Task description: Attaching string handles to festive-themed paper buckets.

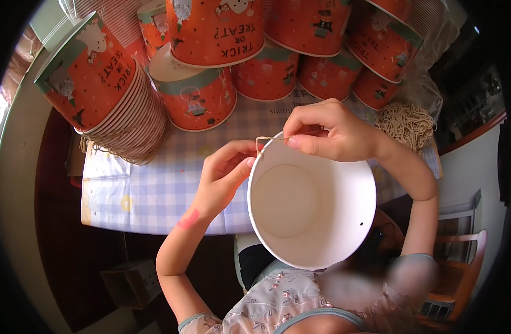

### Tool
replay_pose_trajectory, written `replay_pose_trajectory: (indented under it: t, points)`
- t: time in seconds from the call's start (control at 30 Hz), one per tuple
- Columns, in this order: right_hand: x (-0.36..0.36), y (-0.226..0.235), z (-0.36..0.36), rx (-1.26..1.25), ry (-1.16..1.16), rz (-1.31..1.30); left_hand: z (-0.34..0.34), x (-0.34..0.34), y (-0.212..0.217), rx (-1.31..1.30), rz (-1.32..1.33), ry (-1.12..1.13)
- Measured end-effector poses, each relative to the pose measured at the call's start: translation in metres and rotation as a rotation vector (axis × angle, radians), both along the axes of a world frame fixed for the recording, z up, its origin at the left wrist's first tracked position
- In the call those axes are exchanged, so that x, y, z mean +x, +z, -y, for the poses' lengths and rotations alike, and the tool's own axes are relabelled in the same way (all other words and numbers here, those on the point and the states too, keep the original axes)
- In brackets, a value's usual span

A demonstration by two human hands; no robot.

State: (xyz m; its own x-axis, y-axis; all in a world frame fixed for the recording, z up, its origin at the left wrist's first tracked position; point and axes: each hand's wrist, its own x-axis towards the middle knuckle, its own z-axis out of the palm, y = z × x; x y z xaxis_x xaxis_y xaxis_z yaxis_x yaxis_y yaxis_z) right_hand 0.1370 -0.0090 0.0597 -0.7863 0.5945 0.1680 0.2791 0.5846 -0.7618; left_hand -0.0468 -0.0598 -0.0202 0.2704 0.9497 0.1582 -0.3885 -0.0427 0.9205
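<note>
A white-lined paper bucket (344, 195) is tilted with its mouth toward me, by the table's near edge. A small dark punched hole shows in its wall, near the rim on the right side. Across the rim at the upper left runs a thin tan string (265, 138). My right hand (330, 131) is closed above the mouth, pinching the string between thumb and forefinger. My left hand (227, 170) is closed outside the rim, its thumb and forefinger pinched where the string comes down; the string's end there is hidden.
Orange printed paper buckets (197, 100) stand stacked along the far side of the table (155, 189). A tall nested stack (121, 94) leans at the left, with string around its lower part. A heap of tan strings (406, 125) lies at right. A wooden chair (467, 267) stands lower right.
</note>
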Motion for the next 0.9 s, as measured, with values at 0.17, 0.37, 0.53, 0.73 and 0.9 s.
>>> replay_pose_trajectory:
  t: [0.17, 0.37, 0.53, 0.73, 0.9]
  points:
    - [0.000, 0.000, 0.003, -0.110, 0.015, -0.021, 0.000, -0.001, -0.007, 0.203, -0.148, -0.084]
    - [0.003, -0.001, 0.006, -0.182, -0.005, -0.039, 0.015, -0.001, -0.002, 0.098, -0.141, 0.036]
    - [0.005, 0.000, 0.010, -0.165, -0.013, -0.050, 0.021, -0.002, -0.001, 0.061, -0.036, 0.177]
    - [0.002, -0.003, 0.015, -0.174, 0.012, -0.018, 0.022, -0.003, -0.003, 0.165, 0.080, 0.298]
    - [-0.001, -0.006, 0.019, -0.051, 0.016, 0.006, 0.022, 0.000, -0.003, 0.243, 0.119, 0.311]
